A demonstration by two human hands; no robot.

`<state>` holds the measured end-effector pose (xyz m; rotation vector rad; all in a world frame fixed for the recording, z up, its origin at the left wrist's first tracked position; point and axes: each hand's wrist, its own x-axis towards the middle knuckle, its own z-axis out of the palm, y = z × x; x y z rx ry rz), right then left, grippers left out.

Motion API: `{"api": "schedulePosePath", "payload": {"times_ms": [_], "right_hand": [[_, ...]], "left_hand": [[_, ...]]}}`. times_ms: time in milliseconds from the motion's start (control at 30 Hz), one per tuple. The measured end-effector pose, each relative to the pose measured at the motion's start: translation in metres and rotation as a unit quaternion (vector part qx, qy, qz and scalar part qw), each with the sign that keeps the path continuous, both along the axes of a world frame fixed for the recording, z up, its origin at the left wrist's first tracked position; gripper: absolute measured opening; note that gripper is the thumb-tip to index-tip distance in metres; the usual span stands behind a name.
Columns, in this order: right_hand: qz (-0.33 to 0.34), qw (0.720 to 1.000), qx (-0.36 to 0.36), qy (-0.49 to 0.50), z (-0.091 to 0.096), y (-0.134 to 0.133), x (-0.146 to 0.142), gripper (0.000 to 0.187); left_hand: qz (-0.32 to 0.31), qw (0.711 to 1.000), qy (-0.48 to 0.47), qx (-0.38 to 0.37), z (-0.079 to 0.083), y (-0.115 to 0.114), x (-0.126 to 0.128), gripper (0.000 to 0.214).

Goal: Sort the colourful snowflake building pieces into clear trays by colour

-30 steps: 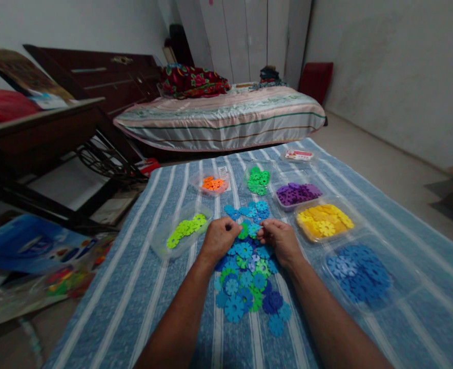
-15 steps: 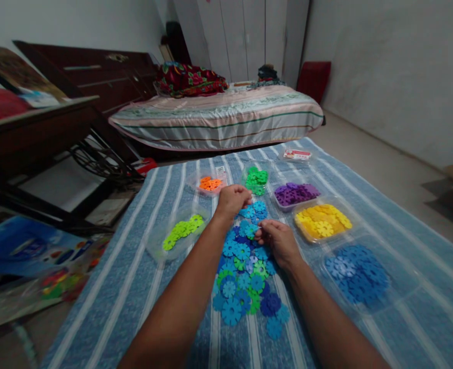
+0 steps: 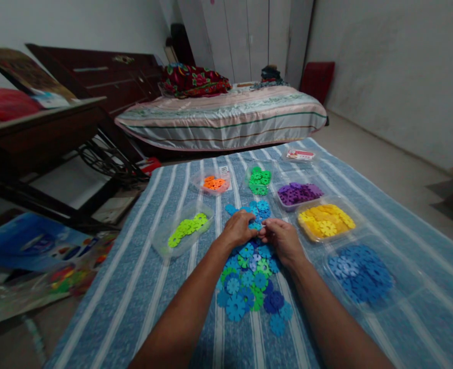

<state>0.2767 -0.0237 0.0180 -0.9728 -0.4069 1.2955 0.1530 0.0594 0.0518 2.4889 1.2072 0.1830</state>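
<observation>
My left hand (image 3: pixel 239 228) is low over the heap of flower-shaped plastic discs (image 3: pixel 245 279), its finger and thumb curled round a blue disc (image 3: pixel 254 225). Close by on the right, my right hand (image 3: pixel 282 239) is closed in a pinch, and what its fingertips hold is too small to make out. The heap mixes light blue, dark blue and green discs and spreads toward me between my forearms. More blue discs (image 3: pixel 262 206) lie just beyond my hands. Part of the heap is hidden under both hands.
Clear plastic tubs hold sorted discs: lime (image 3: pixel 188 228), orange (image 3: pixel 215 183), green (image 3: pixel 260 180), purple (image 3: pixel 299 193), yellow (image 3: pixel 327 220) and blue (image 3: pixel 361 272). They stand round the heap on a striped cloth (image 3: pixel 134 287). A bed (image 3: pixel 219 120) is beyond.
My left hand has come down and toward me from near the green tub to the heap, beside my right hand. The right hand stays nearly in place. The view has shifted slightly.
</observation>
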Motion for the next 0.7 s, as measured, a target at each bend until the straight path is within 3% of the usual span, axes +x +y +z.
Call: {"api": "schedulePosePath", "payload": {"times_ms": [100,233,467,533,700], "right_hand": [[0.001,1.000,-0.002,0.006,0.001,0.000,0.001,0.024],[0.001,1.000,-0.007,0.009,0.001,0.000,0.002,0.023],[0.001,1.000,-0.007,0.011,0.000,0.000,0.002,0.021],[0.002,1.000,-0.005,0.013,0.000,0.000,0.002,0.021],[0.003,1.000,-0.005,0.016,0.000,0.000,0.002,0.020]], "left_hand": [[0.006,1.000,-0.006,-0.018,-0.003,0.004,0.000,0.027],[0.048,0.998,-0.020,-0.030,-0.006,0.007,0.000,0.042],[0.074,0.994,0.025,0.071,-0.003,0.000,-0.006,0.031],[0.057,0.995,0.023,0.084,-0.001,-0.005,-0.008,0.028],[-0.061,0.996,0.033,0.052,0.004,-0.016,-0.014,0.027]]}}
